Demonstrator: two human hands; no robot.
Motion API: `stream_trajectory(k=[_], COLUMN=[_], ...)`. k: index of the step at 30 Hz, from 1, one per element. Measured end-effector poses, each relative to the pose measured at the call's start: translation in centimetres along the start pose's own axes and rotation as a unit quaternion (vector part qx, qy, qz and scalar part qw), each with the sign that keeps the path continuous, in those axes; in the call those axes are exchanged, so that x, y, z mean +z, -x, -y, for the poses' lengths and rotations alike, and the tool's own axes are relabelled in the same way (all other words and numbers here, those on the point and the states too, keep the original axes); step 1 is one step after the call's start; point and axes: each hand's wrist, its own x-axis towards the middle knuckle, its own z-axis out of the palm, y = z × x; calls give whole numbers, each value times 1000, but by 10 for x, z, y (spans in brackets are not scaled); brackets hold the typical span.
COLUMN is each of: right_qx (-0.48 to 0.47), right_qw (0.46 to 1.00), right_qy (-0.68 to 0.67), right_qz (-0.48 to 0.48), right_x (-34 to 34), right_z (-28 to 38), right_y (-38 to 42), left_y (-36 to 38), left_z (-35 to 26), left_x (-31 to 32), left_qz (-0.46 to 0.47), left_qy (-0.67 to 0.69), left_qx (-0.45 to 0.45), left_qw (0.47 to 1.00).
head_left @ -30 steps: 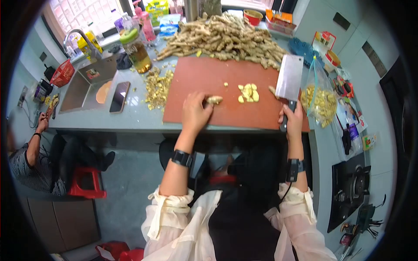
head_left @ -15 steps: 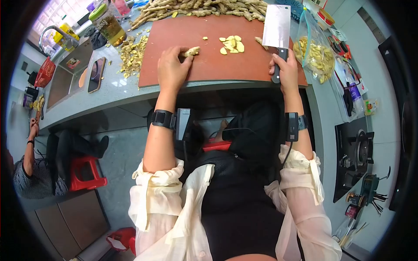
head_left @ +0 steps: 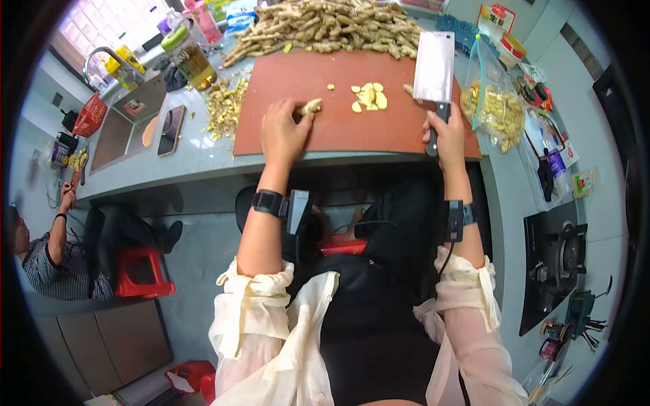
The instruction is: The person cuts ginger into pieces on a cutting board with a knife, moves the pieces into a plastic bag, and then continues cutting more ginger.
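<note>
My left hand (head_left: 286, 128) pinches a small piece of ginger (head_left: 312, 106) on the left part of a reddish-brown cutting board (head_left: 338, 132). My right hand (head_left: 447, 132) is closed around the black handle of a cleaver (head_left: 434, 68), whose broad blade points away from me at the board's right side. Between my hands lie several pale ginger slices (head_left: 370, 97). A smaller bit sits apart from them, nearer my left hand. Another ginger piece (head_left: 408, 88) lies just left of the blade, partly hidden by it.
A large ginger heap (head_left: 332, 27) lies behind the board. Peelings (head_left: 225, 108), a jar (head_left: 188, 61) and a phone (head_left: 171, 130) are left. A bag of ginger (head_left: 493, 108) and a stove (head_left: 555, 260) are right. Another person (head_left: 64, 260) sits far left.
The whole view has shifted, with the board and both hands now lower in the frame. My left hand still pinches the ginger and my right hand still holds the cleaver.
</note>
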Motion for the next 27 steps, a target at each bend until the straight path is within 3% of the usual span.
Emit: stream_trajectory(k=[4,8,21,25,26,27], right_qx=[4,4,11,7,2,-2], right_qw=[1000,1000,1000,1000,1000,1000], right_qy=[-15,-22,29,-3,2,7], right_qz=[1,0,3,15,12,9], right_x=[-2,-2,0,0,6,13], right_z=[-3,-4,-4,1,6,11], right_y=[-1,1,0,3,6,9], left_y=[2,0,5,2,0,-4], left_z=[-2,-7,2,7,18,21], left_x=[0,-4,0,-6,3,2], left_qz=[-20,21,-30,-36,-58,-77], left_qy=[2,-17,-10,89,256,415], left_qx=[8,-19,-3,-72,-134,-193], left_qw=[1000,999,999,993,956,886])
